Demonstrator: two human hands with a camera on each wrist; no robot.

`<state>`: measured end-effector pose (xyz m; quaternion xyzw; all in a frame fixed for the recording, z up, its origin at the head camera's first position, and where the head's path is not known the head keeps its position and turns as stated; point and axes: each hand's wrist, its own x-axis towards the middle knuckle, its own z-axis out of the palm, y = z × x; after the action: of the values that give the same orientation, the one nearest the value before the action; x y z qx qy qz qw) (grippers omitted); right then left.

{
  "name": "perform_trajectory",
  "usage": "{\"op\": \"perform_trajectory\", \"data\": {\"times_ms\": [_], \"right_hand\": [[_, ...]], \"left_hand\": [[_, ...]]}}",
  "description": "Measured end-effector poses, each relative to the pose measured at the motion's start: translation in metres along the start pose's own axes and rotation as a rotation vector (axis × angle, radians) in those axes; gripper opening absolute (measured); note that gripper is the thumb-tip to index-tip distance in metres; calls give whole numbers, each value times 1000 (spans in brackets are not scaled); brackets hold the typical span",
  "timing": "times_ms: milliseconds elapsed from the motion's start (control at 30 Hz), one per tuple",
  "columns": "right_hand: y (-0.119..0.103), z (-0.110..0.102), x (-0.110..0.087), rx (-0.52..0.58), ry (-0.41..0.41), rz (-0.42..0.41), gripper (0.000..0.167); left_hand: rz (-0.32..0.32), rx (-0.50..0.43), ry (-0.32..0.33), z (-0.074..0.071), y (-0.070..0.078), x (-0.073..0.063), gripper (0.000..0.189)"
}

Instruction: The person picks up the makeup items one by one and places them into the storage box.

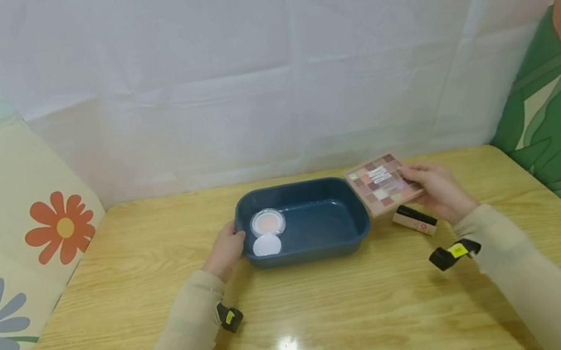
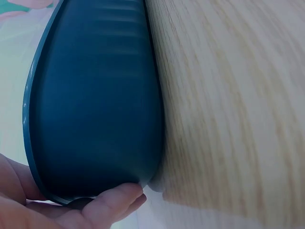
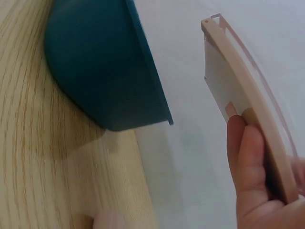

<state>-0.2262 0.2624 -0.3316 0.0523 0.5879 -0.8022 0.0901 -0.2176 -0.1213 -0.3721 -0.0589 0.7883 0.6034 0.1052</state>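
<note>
A dark blue plastic basin stands on the table. My left hand grips its left end, the fingers bent against the outer wall in the left wrist view. With my right hand I hold a flat square eyeshadow palette by its right side, raised beside the basin's right end. In the right wrist view the palette is edge-on, pinched between fingers and thumb. Inside the basin, at the left, lies a round powder compact with a white disc against its front.
A small black and pink box lies on the wooden table, just below the palette and right of the basin. Behind the table hangs a white cloth. Flower-printed panels stand at both sides.
</note>
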Motion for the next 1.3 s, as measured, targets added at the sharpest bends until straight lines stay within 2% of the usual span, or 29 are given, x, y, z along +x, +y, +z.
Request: {"op": "perform_trajectory", "data": {"times_ms": [133,333,533,733,1033,1300], "right_hand": [[1,6,0,-13,-19,11,18],[2,12,1,-30,-18,14,18],[3,18,2,-112,-4,1,23],[5,23,3,-192,-27,-26,27],[9,34,8,-263,-81,-66,48],[9,40,9,-274,-90,-66,36]], "left_hand": [[-4,-6,1,0,-2,0,48],[-3,4,-5,0,-3,1,48],[0,-7,-2,0,-3,1,48],[7,-13,4,1,-2,1,48],[17,-23,-9,1,0,0,48],[5,-19,-6,1,-1,0,49]]}}
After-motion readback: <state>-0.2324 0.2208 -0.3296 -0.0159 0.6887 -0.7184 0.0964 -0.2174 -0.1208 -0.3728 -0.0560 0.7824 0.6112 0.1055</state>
